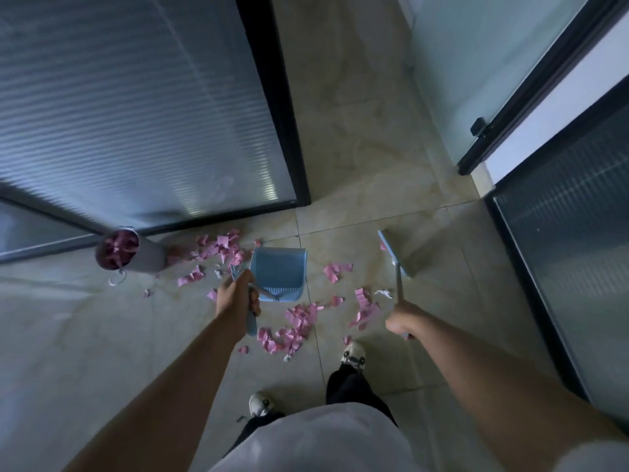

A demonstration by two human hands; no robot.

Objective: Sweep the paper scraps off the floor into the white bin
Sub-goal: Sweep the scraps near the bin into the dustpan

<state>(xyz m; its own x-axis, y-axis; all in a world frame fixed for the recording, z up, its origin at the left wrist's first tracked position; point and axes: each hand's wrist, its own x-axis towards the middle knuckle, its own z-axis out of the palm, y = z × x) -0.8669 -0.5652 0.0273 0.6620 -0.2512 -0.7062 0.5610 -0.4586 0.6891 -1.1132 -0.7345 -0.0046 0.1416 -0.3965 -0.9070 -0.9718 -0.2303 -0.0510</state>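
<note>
Pink paper scraps lie scattered over the tiled floor, in front of my feet and beside the bin. The white bin stands at the left by the glass wall, with pink scraps inside it. My left hand grips the handle of a blue dustpan, whose pan appears empty and sits between two patches of scraps. My right hand grips the thin handle of a blue broom, whose head is on the floor to the right of the dustpan.
Frosted glass partitions with black frames rise on the left and on the right, leaving a narrow tiled corridor ahead. My two shoes stand just behind the nearest scraps. A small white ring lies by the bin.
</note>
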